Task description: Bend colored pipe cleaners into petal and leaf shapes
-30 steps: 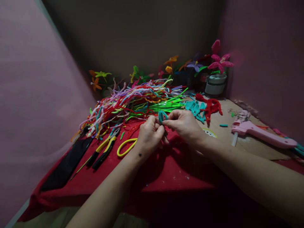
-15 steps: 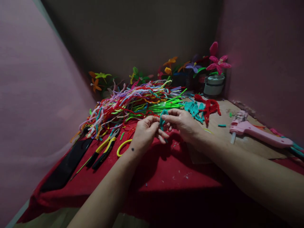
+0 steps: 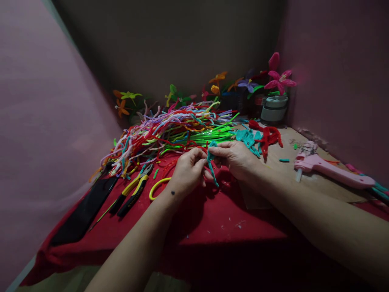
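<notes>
A teal pipe cleaner (image 3: 212, 167), bent over at its top, is held between both hands above the red cloth, with one end hanging down. My right hand (image 3: 237, 159) pinches its upper part between thumb and fingers. From the other side my left hand (image 3: 191, 167) is closed at its middle, thumb against fingers. Just behind the right hand lie several teal bent pipe cleaner pieces (image 3: 248, 138) and red pipe cleaner pieces (image 3: 270, 140). A yellow scissor-like handle (image 3: 154, 190) shows beside the left wrist, the rest hidden.
Behind the hands spreads a heap of coloured pipe cleaners (image 3: 170, 125). Pliers (image 3: 133, 194) and a black flat object (image 3: 83, 215) lie left. A pink glue gun (image 3: 331, 168) rests on cardboard (image 3: 285, 174) at right. Pipe cleaner flowers (image 3: 279, 83) stand at the back.
The teal pipe cleaner has turned from an upright loop to a narrower bent shape with its tail hanging out below. My left fingers have curled in more.
</notes>
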`<move>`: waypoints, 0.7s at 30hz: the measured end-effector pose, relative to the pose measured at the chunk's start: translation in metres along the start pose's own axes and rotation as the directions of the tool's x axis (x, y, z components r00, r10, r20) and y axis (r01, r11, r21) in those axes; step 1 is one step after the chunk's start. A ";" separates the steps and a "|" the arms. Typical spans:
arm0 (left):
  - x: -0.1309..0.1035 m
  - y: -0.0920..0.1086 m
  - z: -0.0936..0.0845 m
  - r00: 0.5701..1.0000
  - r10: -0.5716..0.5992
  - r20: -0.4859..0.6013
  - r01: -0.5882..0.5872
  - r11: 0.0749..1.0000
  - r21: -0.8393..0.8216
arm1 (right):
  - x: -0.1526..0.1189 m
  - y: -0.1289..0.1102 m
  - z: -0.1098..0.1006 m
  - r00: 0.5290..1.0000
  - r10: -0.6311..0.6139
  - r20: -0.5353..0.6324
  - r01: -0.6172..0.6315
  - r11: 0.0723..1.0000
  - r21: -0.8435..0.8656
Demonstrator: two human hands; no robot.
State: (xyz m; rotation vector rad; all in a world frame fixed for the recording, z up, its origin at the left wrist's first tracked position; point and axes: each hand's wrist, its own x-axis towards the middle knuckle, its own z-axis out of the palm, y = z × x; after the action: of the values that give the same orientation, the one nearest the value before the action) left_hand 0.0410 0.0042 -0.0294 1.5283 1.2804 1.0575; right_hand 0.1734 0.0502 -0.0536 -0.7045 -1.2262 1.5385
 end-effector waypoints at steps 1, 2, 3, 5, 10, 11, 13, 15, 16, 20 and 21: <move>0.000 -0.001 0.000 1.000 0.019 -0.009 -0.019 1.000 0.025 | 0.000 0.000 0.000 1.000 0.005 -0.007 -0.005 1.000 0.016; 0.000 -0.002 -0.001 1.000 0.024 -0.006 -0.024 0.999 0.038 | -0.001 0.000 0.001 1.000 0.011 -0.015 -0.011 0.999 0.033; 0.001 -0.002 -0.001 1.000 0.009 0.012 -0.009 0.999 0.031 | -0.001 0.000 0.001 1.000 0.016 -0.024 -0.015 0.999 0.051; 0.001 -0.001 -0.003 0.992 -0.069 0.103 0.073 0.997 -0.034 | -0.001 0.001 0.002 0.999 0.026 -0.034 -0.023 0.996 0.086; 0.001 0.004 -0.007 0.970 -0.149 0.195 0.174 0.978 -0.119 | -0.001 0.004 0.003 0.998 0.033 -0.044 -0.027 0.992 0.121; 0.001 0.004 -0.008 0.973 -0.146 0.180 0.167 0.981 -0.104 | -0.001 0.004 0.003 0.999 0.035 -0.042 -0.029 0.992 0.123; 0.001 0.004 -0.008 0.976 -0.148 0.160 0.160 0.985 -0.067 | -0.001 0.003 0.003 0.999 0.033 -0.038 -0.028 0.992 0.122; 0.001 0.003 -0.008 0.976 -0.153 0.155 0.161 0.986 -0.043 | -0.001 0.002 0.003 0.999 0.007 -0.047 -0.003 0.996 0.089; 0.001 0.003 -0.008 0.978 -0.148 0.146 0.155 0.987 -0.042 | -0.001 0.002 0.003 0.998 -0.016 -0.057 0.020 0.998 0.063; 0.002 0.001 -0.010 0.992 -0.075 0.103 0.082 0.994 -0.068 | -0.002 0.000 0.003 0.994 -0.072 -0.077 0.071 0.997 -0.016; 0.002 0.001 -0.010 0.993 -0.068 0.100 0.074 0.995 -0.060 | -0.002 0.000 0.003 0.995 -0.066 -0.069 0.065 0.998 -0.020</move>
State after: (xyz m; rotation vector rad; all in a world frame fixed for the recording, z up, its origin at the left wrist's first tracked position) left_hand 0.0320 0.0069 -0.0258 1.4580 1.2134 0.9576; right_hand 0.1712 0.0472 -0.0527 -0.7172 -1.2006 1.4393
